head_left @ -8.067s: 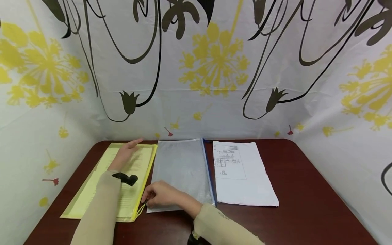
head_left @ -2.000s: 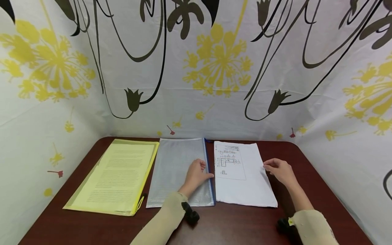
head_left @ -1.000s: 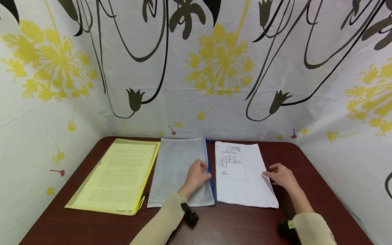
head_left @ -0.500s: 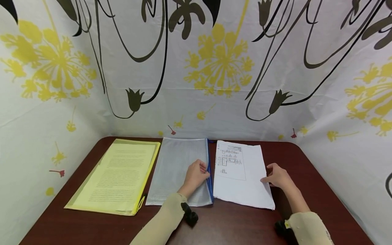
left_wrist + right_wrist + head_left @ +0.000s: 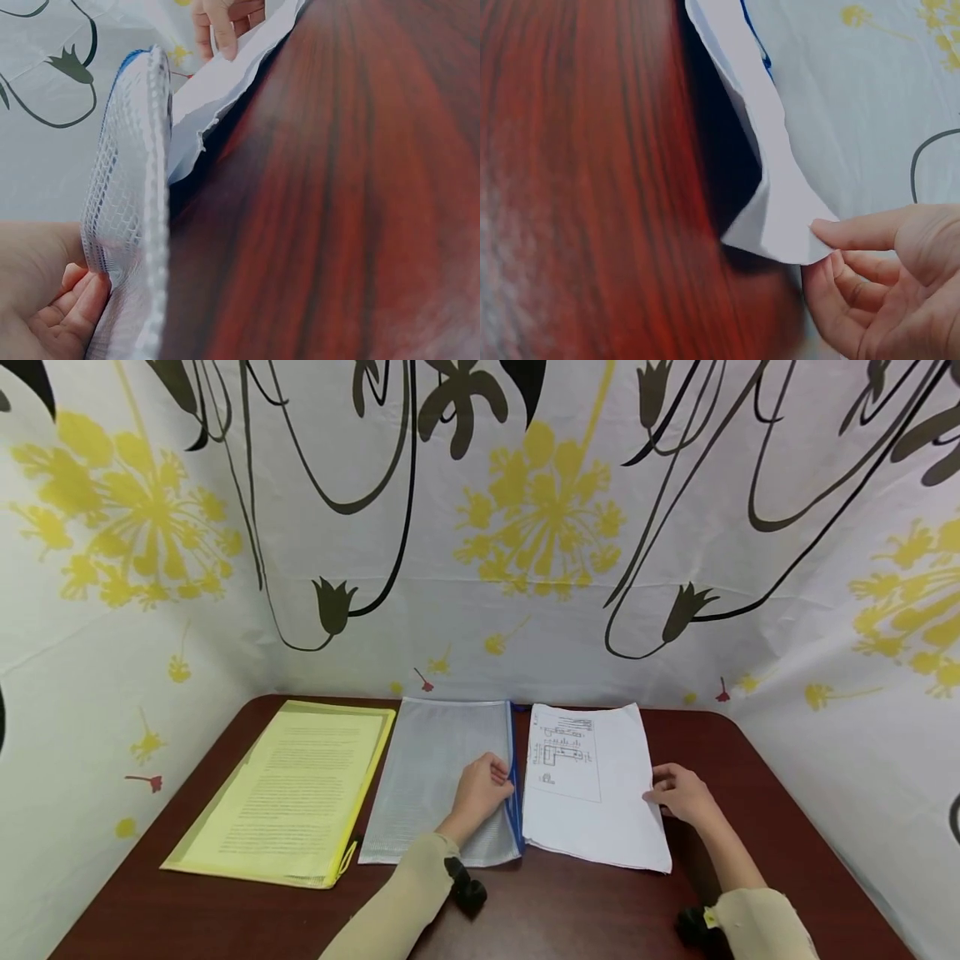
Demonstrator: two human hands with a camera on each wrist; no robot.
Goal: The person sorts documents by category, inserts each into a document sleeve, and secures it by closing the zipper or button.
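Note:
A clear mesh pouch with a blue zip edge lies mid-table. My left hand pinches its upper layer at the blue edge, and in the left wrist view the mesh stands raised between thumb and fingers. Right beside the pouch is a stack of white paper with a line drawing on its upper left. My right hand pinches the stack's right edge; in the right wrist view the thumb lies on top of the paper, fingers below, and the edge is lifted and bent.
A yellow zip pouch with printed sheets inside lies on the left of the dark red-brown table. Its yellow pull loop hangs by its lower right corner. A patterned white cloth stands behind the table.
The right hand, earlier by the yellow pouch's zip, now grips the paper's right edge. The left hand has moved from the yellow pouch to the blue-edged one. The paper has shifted slightly towards the pouch.

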